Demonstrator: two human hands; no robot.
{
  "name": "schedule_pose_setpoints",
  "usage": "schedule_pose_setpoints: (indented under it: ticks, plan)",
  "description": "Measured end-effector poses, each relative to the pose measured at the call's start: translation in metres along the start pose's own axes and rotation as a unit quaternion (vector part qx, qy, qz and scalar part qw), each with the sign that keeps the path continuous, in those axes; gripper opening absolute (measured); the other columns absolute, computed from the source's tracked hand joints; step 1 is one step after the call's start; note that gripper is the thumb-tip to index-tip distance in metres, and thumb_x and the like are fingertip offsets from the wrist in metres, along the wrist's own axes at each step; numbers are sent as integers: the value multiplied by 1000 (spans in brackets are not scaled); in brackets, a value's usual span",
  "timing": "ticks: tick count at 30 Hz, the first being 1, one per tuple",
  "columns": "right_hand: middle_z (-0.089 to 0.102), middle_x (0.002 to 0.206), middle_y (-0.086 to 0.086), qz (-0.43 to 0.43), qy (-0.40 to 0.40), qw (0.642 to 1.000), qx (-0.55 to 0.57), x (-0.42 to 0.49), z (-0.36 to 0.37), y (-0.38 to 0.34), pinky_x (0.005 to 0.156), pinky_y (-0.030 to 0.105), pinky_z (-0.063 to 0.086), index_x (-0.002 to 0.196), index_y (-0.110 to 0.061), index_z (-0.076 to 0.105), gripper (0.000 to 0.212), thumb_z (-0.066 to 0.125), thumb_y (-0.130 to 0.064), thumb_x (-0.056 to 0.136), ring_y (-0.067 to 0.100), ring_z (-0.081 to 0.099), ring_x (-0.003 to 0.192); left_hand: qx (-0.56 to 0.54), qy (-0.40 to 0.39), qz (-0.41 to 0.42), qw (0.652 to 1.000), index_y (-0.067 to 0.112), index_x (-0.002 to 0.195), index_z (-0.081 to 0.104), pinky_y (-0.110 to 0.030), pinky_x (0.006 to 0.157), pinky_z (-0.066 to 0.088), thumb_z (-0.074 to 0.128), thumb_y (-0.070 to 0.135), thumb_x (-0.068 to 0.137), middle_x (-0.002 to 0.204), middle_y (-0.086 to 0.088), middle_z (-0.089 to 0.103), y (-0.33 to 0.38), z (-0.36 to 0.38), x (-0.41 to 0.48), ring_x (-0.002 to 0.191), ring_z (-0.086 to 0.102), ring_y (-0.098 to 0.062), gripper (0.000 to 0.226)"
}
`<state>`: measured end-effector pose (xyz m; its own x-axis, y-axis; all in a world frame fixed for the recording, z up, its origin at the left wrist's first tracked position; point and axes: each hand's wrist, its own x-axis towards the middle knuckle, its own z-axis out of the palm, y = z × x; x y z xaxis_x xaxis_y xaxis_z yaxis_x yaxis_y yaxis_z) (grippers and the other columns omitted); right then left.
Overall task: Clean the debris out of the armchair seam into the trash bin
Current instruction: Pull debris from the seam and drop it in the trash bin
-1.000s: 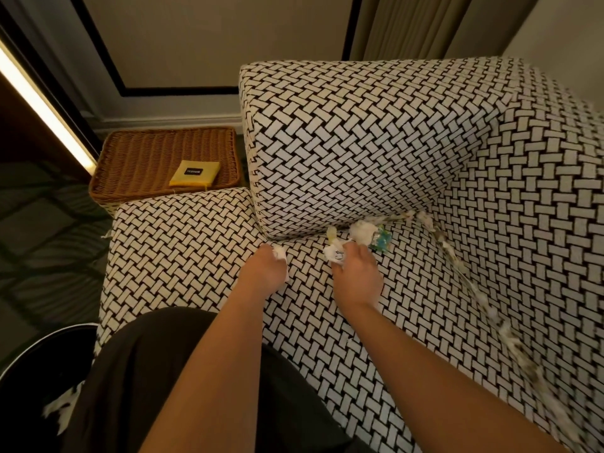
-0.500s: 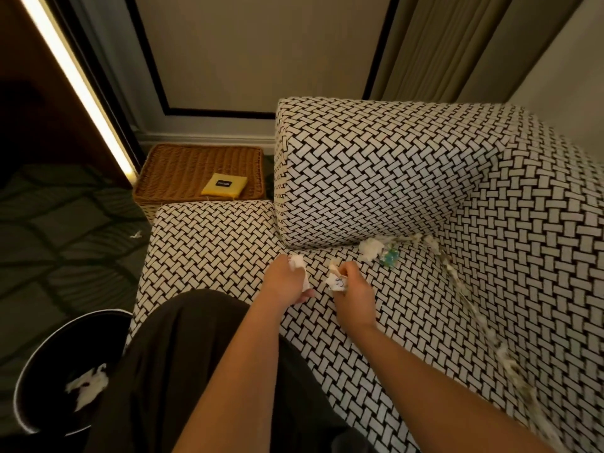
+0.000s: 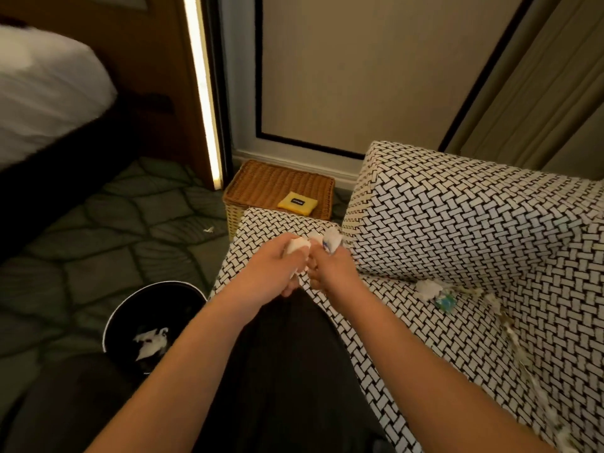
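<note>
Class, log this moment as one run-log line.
left hand: grips white scrap | right hand: grips crumpled paper | trash bin: paper wad inside | armchair seam: debris not yet cleared

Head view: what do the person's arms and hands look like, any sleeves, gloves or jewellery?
The left arm and right arm are bare to the picture's bottom edge: no sleeves show. The left hand and right hand wear no gloves; no watch, bracelet or ring is visible. The lap wears dark clothing.

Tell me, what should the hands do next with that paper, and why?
Probably swing both hands left and down over the black trash bin and let go. The left hand and right hand each grip crumpled paper, the bin sits open beside the armchair, and more debris waits.
</note>
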<state>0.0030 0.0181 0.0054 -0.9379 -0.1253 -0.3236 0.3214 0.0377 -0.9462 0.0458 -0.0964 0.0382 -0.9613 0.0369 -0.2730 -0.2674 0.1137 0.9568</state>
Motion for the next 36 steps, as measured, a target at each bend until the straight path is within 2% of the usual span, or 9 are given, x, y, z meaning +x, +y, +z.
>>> schedule_pose_setpoints:
  ticks: [4, 7, 11, 15, 22, 25, 28, 34, 36]
  plan:
    - [44, 59, -2, 6, -124, 991, -42, -3, 45, -22, 38, 19, 26, 80, -15, 53, 23, 44, -27, 98, 7, 36, 45, -52, 45, 5, 998, 13, 100, 56, -19, 41, 25, 41, 25, 97, 63, 1, 41, -3, -39, -9, 43, 30, -7, 20]
    - [41, 59, -1, 21, -165, 985, -54, 0, 77, -23, 39, 19, 25, 79, -15, 49, 22, 44, -25, 98, 7, 34, 44, -84, 75, 16, 994, 12, 90, 55, -18, 38, 23, 40, 23, 98, 61, 2, 39, -17, -69, -14, 40, 28, -6, 20]
    - [40, 58, 0, 63, -200, 976, -56, 12, 108, -17, 36, 16, 22, 80, -13, 45, 21, 44, -23, 98, 7, 33, 43, -90, 121, -1, 989, 11, 91, 54, -18, 42, 28, 40, 23, 97, 64, 2, 42, -45, -105, -21, 46, 32, -8, 19]
    - [40, 60, 3, 135, -254, 952, -104, 27, 135, -5, 34, 14, 22, 78, -11, 42, 25, 41, -24, 99, 8, 33, 44, -77, 178, -53, 980, 18, 76, 52, -18, 44, 35, 42, 24, 96, 65, 3, 47, -77, -134, -16, 49, 41, -7, 23]
    - [48, 61, 4, 154, -247, 927, -235, 68, 179, 33, 36, 17, 32, 83, -11, 47, 24, 42, -29, 98, 11, 45, 48, -133, 168, -118, 970, 16, 80, 55, -17, 41, 32, 44, 20, 95, 66, 3, 47, -136, -174, 5, 45, 37, -6, 19]
    - [49, 64, 4, 166, -245, 923, -244, 87, 203, 55, 33, 15, 32, 89, -9, 49, 23, 43, -30, 97, 12, 45, 48, -136, 215, -167, 953, 17, 83, 56, -17, 41, 30, 42, 19, 95, 68, 0, 45, -158, -185, 20, 48, 36, -8, 18]
    - [48, 64, 5, 191, -229, 923, -244, 105, 223, 76, 35, 16, 32, 92, -7, 50, 26, 41, -31, 97, 12, 42, 48, -100, 254, -184, 944, 18, 89, 56, -20, 47, 36, 39, 18, 94, 73, 0, 50, -165, -195, 38, 57, 43, -10, 18]
    - [46, 63, 6, 230, -191, 921, -248, 133, 249, 113, 40, 20, 28, 95, -6, 50, 20, 40, -23, 95, 14, 38, 48, -71, 251, -213, 942, 9, 110, 56, -25, 58, 46, 42, 19, 92, 86, -5, 58, -187, -220, 71, 75, 56, -18, 25]
    - [46, 64, 7, 231, -185, 920, -256, 139, 259, 123, 44, 22, 30, 97, -6, 51, 18, 39, -19, 94, 16, 40, 49, -66, 237, -241, 939, 7, 116, 54, -31, 68, 51, 40, 19, 92, 103, -12, 59, -191, -226, 82, 90, 58, -27, 30]
